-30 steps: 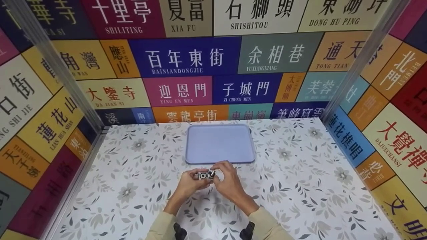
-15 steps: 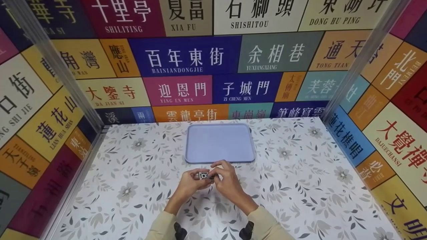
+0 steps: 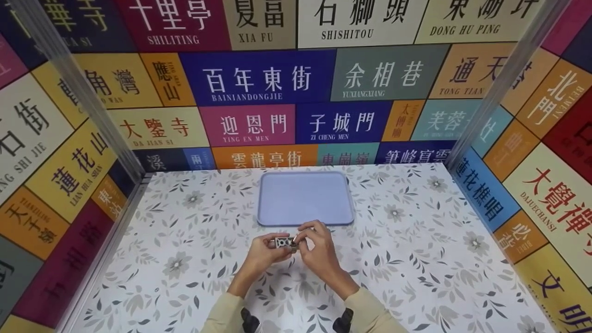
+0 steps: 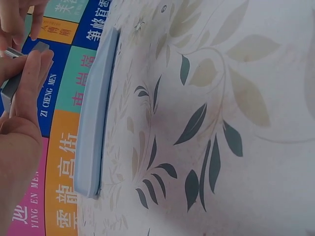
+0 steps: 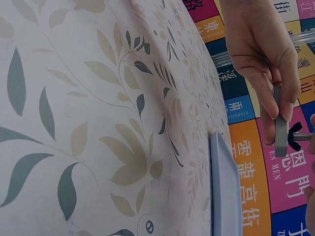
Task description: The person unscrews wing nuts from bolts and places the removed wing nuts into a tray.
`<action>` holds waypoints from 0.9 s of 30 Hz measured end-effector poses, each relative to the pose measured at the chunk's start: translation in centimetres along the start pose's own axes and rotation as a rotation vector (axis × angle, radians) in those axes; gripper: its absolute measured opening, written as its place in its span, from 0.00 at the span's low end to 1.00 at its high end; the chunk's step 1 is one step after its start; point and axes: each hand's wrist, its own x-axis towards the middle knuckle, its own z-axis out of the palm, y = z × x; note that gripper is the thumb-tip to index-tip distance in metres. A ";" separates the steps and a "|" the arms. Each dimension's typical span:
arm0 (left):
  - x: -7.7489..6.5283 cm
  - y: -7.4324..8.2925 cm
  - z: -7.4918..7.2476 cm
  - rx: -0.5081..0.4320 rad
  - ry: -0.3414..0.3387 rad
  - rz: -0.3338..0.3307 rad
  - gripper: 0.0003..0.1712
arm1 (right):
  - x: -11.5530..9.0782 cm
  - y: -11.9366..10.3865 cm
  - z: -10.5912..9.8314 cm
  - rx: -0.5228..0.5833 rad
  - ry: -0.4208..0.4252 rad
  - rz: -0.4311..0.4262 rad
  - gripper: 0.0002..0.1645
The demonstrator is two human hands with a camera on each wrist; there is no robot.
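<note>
My left hand (image 3: 262,254) grips a small flat metal block (image 3: 283,242) with round holes in its face, above the table in front of the tray. In the right wrist view the grey block (image 5: 281,129) shows edge-on between thumb and fingers. A black wing nut (image 5: 295,135) sits on a threaded metal bolt (image 5: 303,137) beside the block's right end. Fingers of my right hand (image 3: 319,252) pinch the bolt's outer end. Whether the wing nut touches the block, I cannot tell. In the left wrist view my fingers hide much of the block.
A light purple tray (image 3: 305,199) lies on the table just beyond both hands. The table (image 3: 185,231) has a leaf and flower print. Walls with coloured lettered panels (image 3: 254,78) stand at the back and sides.
My right fingers first close in over the block's right end, then shift back right, showing more of its holes again. My left hand and the tray stay put.
</note>
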 end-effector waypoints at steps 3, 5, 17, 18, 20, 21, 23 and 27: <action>0.0 0.0 0.0 -0.002 0.004 -0.001 0.29 | -0.1 0.0 -0.2 -0.039 0.011 0.046 0.11; 0.0 0.0 0.0 -0.006 0.000 0.002 0.29 | -0.3 0.0 -0.3 -0.067 -0.008 0.081 0.08; -0.1 0.0 0.0 -0.005 -0.016 0.021 0.29 | -0.9 0.2 0.0 -0.071 -0.089 0.149 0.10; -0.1 -0.1 0.0 -0.007 -0.019 0.020 0.29 | -0.8 0.3 0.0 -0.067 -0.088 0.144 0.10; -0.1 0.0 0.0 -0.005 -0.017 0.015 0.28 | -0.8 0.3 0.0 -0.045 -0.098 0.144 0.10; -0.1 0.0 0.0 -0.001 -0.016 0.015 0.28 | -0.7 0.3 0.0 -0.031 -0.107 0.148 0.11; -0.1 0.0 0.0 0.009 -0.017 0.019 0.27 | -0.6 0.3 0.0 0.004 -0.129 0.157 0.12; -0.1 -0.1 0.0 0.032 -0.023 0.028 0.26 | -0.4 0.2 -0.1 0.076 -0.170 0.167 0.16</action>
